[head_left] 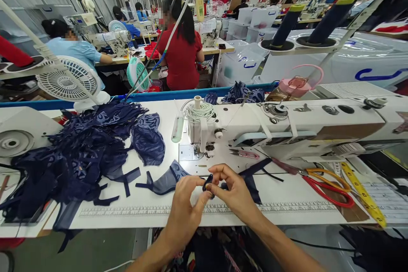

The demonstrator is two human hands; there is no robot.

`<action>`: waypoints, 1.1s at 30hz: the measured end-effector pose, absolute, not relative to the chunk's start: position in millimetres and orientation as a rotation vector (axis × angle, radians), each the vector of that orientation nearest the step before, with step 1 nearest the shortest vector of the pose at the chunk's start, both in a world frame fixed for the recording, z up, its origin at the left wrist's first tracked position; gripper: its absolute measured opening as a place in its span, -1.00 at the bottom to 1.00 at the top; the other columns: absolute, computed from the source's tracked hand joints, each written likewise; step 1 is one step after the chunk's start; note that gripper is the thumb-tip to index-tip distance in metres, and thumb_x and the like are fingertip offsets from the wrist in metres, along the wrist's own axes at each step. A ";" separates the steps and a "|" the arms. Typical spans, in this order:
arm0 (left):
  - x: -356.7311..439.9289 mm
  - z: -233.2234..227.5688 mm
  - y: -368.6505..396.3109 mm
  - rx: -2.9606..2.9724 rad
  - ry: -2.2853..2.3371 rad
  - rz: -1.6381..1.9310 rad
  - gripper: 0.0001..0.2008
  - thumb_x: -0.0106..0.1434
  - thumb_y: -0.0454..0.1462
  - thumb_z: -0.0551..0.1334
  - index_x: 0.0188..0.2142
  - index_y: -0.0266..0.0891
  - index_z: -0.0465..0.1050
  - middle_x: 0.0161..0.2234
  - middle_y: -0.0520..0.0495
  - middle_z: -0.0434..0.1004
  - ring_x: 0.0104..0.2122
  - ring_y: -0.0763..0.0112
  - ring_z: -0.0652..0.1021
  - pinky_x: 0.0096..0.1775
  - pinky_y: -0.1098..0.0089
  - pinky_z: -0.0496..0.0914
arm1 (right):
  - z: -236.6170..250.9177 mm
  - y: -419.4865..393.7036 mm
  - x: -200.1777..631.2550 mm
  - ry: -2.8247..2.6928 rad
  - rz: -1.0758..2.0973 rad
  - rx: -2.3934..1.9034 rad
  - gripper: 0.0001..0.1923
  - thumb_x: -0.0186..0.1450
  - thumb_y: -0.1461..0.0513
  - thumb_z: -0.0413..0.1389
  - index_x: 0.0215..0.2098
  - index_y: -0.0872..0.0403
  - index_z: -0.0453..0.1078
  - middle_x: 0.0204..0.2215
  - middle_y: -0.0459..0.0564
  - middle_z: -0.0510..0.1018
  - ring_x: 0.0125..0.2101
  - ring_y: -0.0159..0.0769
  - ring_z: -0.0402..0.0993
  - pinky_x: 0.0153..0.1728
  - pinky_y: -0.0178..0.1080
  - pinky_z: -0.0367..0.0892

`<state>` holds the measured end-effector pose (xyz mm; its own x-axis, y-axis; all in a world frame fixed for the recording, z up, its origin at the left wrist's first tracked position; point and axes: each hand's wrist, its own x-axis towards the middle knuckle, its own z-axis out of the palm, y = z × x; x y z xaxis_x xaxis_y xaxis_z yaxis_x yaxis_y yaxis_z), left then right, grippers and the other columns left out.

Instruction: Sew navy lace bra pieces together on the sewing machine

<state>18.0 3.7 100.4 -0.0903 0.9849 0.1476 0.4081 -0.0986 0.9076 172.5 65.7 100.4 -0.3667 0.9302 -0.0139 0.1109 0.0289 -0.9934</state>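
My left hand (186,206) and my right hand (234,191) meet above the front of the white sewing table. Between them, the fingertips of both pinch a small dark navy fabric strip (208,182). A sheer navy bra cup piece (167,182) lies just left of the hands, partly hidden behind my left hand. More dark fabric (254,187) rests flat beyond my right hand. Straight ahead is the white sewing machine (204,129), its needle area (198,151) behind the hands. Whether the pinched strip joins the cup piece I cannot tell.
A big heap of navy bra pieces (86,148) covers the left, with one cup (148,140) beside it. Red-handled scissors (331,189), small snips (245,154) and a yellow tape measure (363,193) lie right. A printed ruler (137,211) runs along the front. People work beyond.
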 end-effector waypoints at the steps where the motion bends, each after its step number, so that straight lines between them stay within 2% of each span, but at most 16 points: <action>1: 22.2 99.1 0.9 1.566 1.595 1.196 -0.90 0.31 -0.22 0.19 -0.23 -0.16 0.42 -0.21 -0.08 0.50 -0.12 0.22 0.45 0.06 0.11 0.26 | 99.9 64.8 171.1 -1.547 1.442 -1.096 -0.73 0.16 0.17 0.24 -0.19 0.01 0.36 -0.50 -0.17 0.38 -0.41 -0.34 0.35 -0.33 -0.25 0.27; 3: 28.0 96.6 -1.8 1.557 1.655 1.226 -0.93 0.32 -0.24 0.17 -0.28 -0.16 0.41 -0.27 -0.04 0.50 -0.19 0.26 0.47 0.14 0.03 0.18 | 98.8 64.0 170.0 -1.511 1.506 -1.104 -0.72 0.15 0.16 0.24 -0.19 0.02 0.36 -0.50 -0.17 0.39 -0.41 -0.34 0.35 -0.34 -0.26 0.28; 6: 29.9 95.0 -1.0 1.520 1.673 1.205 -0.87 0.34 -0.26 0.11 -0.34 -0.16 0.40 -0.36 0.02 0.50 -0.30 0.32 0.48 0.20 -0.02 0.10 | 96.4 64.5 172.5 -1.525 1.540 -1.102 -0.73 0.18 0.10 0.24 -0.22 0.03 0.38 -0.46 -0.14 0.42 -0.39 -0.33 0.35 -0.33 -0.25 0.29; 12: 26.3 94.9 -0.7 1.498 1.725 1.134 -0.82 0.36 -0.22 0.06 -0.35 -0.16 0.36 -0.39 0.08 0.44 -0.37 0.40 0.47 0.26 -0.02 0.00 | 90.0 64.4 175.1 -1.712 1.183 -1.081 -0.84 0.23 0.10 0.20 -0.32 0.01 0.42 -0.39 -0.09 0.45 -0.33 -0.28 0.35 -0.26 -0.22 0.29; 20: 27.7 92.5 -0.7 1.570 1.792 1.120 -0.81 0.37 -0.25 0.03 -0.37 -0.16 0.32 -0.42 0.09 0.40 -0.38 0.42 0.47 0.24 0.01 0.06 | 91.2 59.7 172.6 -1.815 0.962 -0.910 -0.97 0.29 0.22 0.16 -0.33 -0.01 0.41 -0.38 -0.06 0.44 -0.28 -0.26 0.38 -0.24 -0.20 0.31; 23: 27.8 92.8 -1.9 1.633 1.796 1.102 -0.83 0.38 -0.27 0.01 -0.34 -0.16 0.30 -0.39 0.08 0.40 -0.35 0.43 0.47 0.25 -0.01 0.01 | 93.2 62.3 173.6 -1.821 1.051 -0.898 -0.95 0.30 0.19 0.17 -0.27 -0.04 0.46 -0.33 -0.05 0.46 -0.24 -0.25 0.41 -0.20 -0.21 0.32; 27: 28.0 93.8 -3.9 1.701 1.766 1.108 -0.87 0.38 -0.31 0.02 -0.31 -0.14 0.28 -0.33 0.08 0.44 -0.27 0.43 0.48 0.25 -0.01 -0.03 | 94.4 67.8 175.5 -1.673 1.427 -0.892 -0.88 0.30 0.12 0.18 -0.30 -0.01 0.48 -0.20 -0.01 0.54 -0.13 -0.22 0.46 -0.08 -0.19 0.32; 30: 27.6 92.9 -4.8 1.721 1.742 1.098 -0.88 0.37 -0.33 0.04 -0.31 -0.13 0.27 -0.30 0.09 0.46 -0.23 0.42 0.48 0.25 -0.01 -0.04 | 94.3 69.7 176.1 -1.515 1.623 -0.913 -0.84 0.24 0.10 0.23 -0.34 0.02 0.50 -0.24 0.00 0.59 -0.13 -0.19 0.49 -0.06 -0.17 0.34; 33: 26.9 91.8 -5.2 1.724 1.730 1.072 -0.88 0.37 -0.32 0.03 -0.30 -0.13 0.28 -0.29 0.08 0.46 -0.22 0.41 0.48 0.25 -0.01 -0.06 | 94.2 69.4 175.3 -1.405 1.668 -0.954 -0.79 0.18 0.08 0.29 -0.39 0.05 0.50 -0.29 0.00 0.61 -0.16 -0.19 0.50 -0.09 -0.18 0.36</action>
